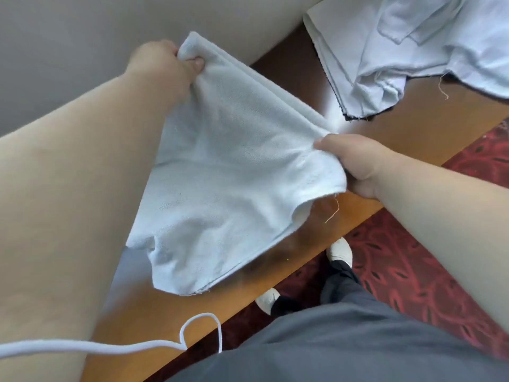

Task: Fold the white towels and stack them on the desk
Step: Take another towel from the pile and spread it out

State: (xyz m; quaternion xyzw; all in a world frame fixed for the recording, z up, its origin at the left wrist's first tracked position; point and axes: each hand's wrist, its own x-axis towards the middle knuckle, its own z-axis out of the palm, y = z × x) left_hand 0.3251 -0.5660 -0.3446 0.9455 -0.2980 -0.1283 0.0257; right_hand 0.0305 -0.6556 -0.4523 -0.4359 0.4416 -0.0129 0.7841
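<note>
A white towel (pixel 220 172), doubled over, hangs stretched between my two hands above the wooden desk (pixel 385 139). My left hand (pixel 168 64) grips its far corner up near the wall. My right hand (pixel 355 164) pinches the near corner over the desk's front part. The towel's lower edge sags down to the desk surface. A heap of other white towels (pixel 407 51) lies crumpled on the desk at the upper right.
A beige wall (pixel 82 37) runs behind the desk. A white cord (pixel 110 347) loops across the desk's near edge at lower left. Below the desk edge are red patterned carpet (pixel 413 257), my grey trousers and white shoes.
</note>
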